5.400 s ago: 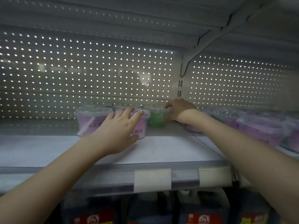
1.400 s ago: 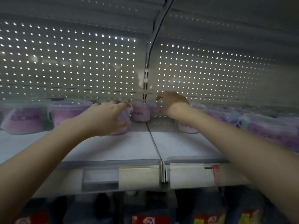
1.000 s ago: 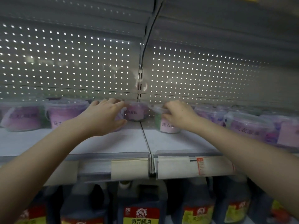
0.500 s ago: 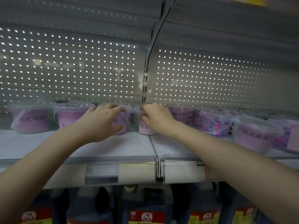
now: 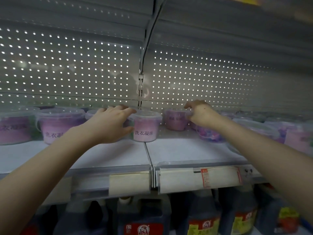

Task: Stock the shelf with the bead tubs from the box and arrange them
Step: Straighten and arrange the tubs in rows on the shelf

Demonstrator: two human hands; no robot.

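Clear lidded bead tubs stand in a row on the white shelf point(image 5: 186, 150). My left hand point(image 5: 110, 123) curls round the left side of a pink labelled tub point(image 5: 145, 128) at the shelf joint, fingers on its lid rim and thumb on its wall. Farther back, my right hand point(image 5: 201, 114) pinches the right rim of a purple tub point(image 5: 175, 119). A tub of mixed blue and purple beads point(image 5: 211, 134) sits just under my right wrist.
More pink tubs point(image 5: 57, 122) stand to the left and others point(image 5: 298, 139) to the right. Behind them are the perforated back panel and its upright post point(image 5: 140, 82). Price-label strips point(image 5: 199, 178) line the shelf edge, with dark jugs point(image 5: 203, 217) on the shelf below.
My right hand let go of the pink labelled tub at the joint and moved right and back to the purple tub. My left hand stays beside the pink tub.
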